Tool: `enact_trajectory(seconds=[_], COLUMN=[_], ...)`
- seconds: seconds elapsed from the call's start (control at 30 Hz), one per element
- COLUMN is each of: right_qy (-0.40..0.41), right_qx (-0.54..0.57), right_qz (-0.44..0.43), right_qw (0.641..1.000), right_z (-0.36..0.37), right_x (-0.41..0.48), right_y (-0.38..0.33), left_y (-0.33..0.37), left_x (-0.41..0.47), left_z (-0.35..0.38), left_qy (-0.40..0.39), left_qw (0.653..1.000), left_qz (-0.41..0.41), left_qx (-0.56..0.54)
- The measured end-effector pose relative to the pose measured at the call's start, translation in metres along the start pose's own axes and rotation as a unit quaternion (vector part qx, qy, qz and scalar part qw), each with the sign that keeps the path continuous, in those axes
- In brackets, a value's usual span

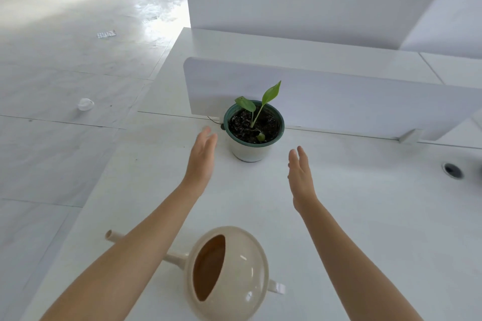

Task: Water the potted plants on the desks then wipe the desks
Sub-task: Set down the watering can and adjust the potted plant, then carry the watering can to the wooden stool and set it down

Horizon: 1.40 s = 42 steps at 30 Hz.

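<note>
I hold both hands flat-fingered, gripping nothing, flanking the pot (252,135) at frame centre: left hand (202,154) nearer, right hand (300,174) lower right.

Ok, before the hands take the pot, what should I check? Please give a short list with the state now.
1. Left hand free and open: ok.
2. Right hand free and open: ok.
3. Pot upright on the desk: ok.
4. Hands touching the pot: not ok, both apart from it.
5. Watering can clear of the arms: cannot tell, its spout passes under the left forearm.
6. Water in the can: cannot tell.
</note>
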State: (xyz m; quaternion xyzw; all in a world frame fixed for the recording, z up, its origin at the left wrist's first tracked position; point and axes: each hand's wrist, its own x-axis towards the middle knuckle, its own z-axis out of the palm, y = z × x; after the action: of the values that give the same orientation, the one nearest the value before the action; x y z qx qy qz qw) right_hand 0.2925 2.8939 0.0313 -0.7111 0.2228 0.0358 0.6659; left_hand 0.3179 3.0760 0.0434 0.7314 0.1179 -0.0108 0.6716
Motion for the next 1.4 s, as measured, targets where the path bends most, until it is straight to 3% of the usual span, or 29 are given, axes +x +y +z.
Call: enact_trajectory(seconds=[0.2,0.37,0.5,0.6,0.73,0.87,0.97,1.2,1.4], right_qy=[0.001,0.004,0.005,-0.023,-0.066,-0.093,-0.086,-0.056,-0.042], right_qx=[-0.047,-0.065,-0.072,-0.107,-0.125,-0.126,-0.13,-0.188,-0.103], right_qz=[-0.03,-0.073,-0.106,-0.107,-0.077,-0.038,-0.016,0.018,0.035], right_qw=[0.998,0.995,0.992,0.988,0.987,0.987,0.988,0.98,0.993], right_z=[-0.023,-0.028,-0.034,-0.034,-0.027,-0.021,-0.017,-0.011,-0.008], right_x=[-0.054,-0.106,-0.135,-0.15,-0.161,-0.168,-0.171,-0.174,-0.186], right_y=[0.019,0.034,0.052,0.07,0.09,0.101,0.101,0.094,0.084], left_y=[0.005,-0.027,-0.063,-0.085,-0.098,-0.101,-0.098,-0.095,-0.083], left_x=[-0.07,-0.131,-0.162,-0.176,-0.173,-0.164,-0.162,-0.159,-0.156], left_z=[-0.047,-0.077,-0.098,-0.108,-0.112,-0.106,-0.1,-0.102,-0.103], left_qy=[0.063,0.192,0.31,0.341,0.311,0.182,0.111,0.093,0.051], left_qw=[0.993,0.969,0.941,0.933,0.942,0.964,0.971,0.958,0.963], left_qz=[0.094,0.156,0.128,0.091,0.007,-0.07,-0.064,-0.065,-0.056], left_qx=[-0.042,-0.022,-0.045,-0.065,-0.125,-0.182,-0.203,-0.262,-0.259])
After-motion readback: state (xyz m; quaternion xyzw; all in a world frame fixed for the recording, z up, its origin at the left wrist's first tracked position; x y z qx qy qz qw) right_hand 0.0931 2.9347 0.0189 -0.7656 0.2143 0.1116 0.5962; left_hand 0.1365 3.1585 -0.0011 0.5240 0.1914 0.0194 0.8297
